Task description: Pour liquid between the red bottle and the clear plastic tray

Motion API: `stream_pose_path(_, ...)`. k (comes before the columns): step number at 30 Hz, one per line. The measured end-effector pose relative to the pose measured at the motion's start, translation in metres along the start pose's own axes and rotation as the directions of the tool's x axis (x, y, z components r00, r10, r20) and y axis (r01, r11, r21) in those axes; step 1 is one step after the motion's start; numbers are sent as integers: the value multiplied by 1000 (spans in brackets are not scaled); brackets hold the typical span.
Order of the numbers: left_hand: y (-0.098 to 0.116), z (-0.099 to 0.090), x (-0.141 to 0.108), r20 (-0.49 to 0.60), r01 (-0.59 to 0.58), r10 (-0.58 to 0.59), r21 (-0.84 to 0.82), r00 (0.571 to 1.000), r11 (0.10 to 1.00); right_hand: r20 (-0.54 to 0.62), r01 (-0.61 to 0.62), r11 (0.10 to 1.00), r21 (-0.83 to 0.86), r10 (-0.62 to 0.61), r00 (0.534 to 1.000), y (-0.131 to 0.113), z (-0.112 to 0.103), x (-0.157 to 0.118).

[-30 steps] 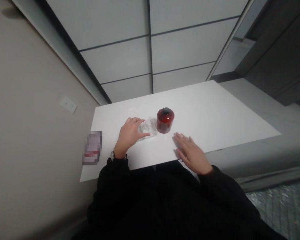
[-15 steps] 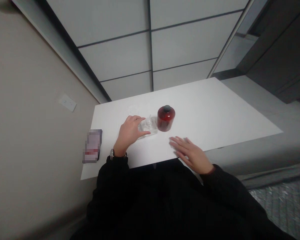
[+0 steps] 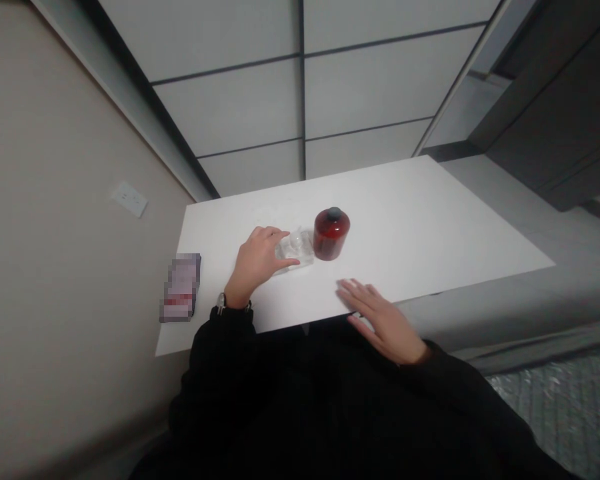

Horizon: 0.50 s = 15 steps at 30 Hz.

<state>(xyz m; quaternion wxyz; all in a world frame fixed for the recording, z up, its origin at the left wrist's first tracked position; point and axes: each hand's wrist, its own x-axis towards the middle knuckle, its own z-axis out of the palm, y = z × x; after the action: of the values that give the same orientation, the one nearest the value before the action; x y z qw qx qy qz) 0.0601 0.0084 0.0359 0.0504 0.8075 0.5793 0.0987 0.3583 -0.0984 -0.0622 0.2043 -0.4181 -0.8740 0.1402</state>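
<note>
A clear, see-through bottle with a rounded top sits near the middle of the white table. My left hand curves round its left side, thumb in front and fingers behind. Part of the bottle is hidden by that hand. Just to its right stands a dark red, see-through bottle with a grey cap, upright and untouched. My right hand is open, palm down with fingers stretched out over the table's front edge, below the red bottle, and holds nothing.
A phone, blurred out, lies at the table's left end by the wall. A socket plate is on that wall. Behind the table rise pale panelled doors. Clear plastic wrapping covers something at lower right.
My right hand has drawn back slightly toward me, over the front edge. My left hand stays round the clear bottle, and both bottles keep their places. The view has shifted a little.
</note>
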Motion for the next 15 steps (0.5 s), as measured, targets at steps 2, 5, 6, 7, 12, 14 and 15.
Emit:
stream_pose_path(2, -1, 1, 0, -11, -11, 11, 2, 1000, 1000, 107, 137, 988, 74, -145, 984, -32, 14, 38)
stream_pose_path(5, -2, 1, 0, -13, -16, 16, 3, 1000, 1000, 211, 320, 936, 147, -345, 914, -68, 31, 83)
stream_pose_path(6, -2, 1, 0, -11, -17, 17, 5, 1000, 1000, 223, 344, 927, 148, -370, 902, -75, 35, 91)
stream_pose_path(7, -2, 1, 0, -9, -18, 18, 8, 1000, 1000, 228, 354, 924, 144, -380, 896, -78, 37, 97)
stream_pose_path(12, -2, 0, -1, -5, -21, 21, 15, 1000, 1000, 153, 192, 980, 45, -197, 968, -28, 21, 72)
stream_pose_path(14, -2, 1, 0, -2, -12, 12, 15, 1000, 1000, 68, 7, 1000, -30, -5, 998, 14, 1, 44)
stream_pose_path(15, -2, 1, 0, -2, -10, 10, 15, 1000, 1000, 7, -112, 991, -72, 112, 994, 36, -10, 28)
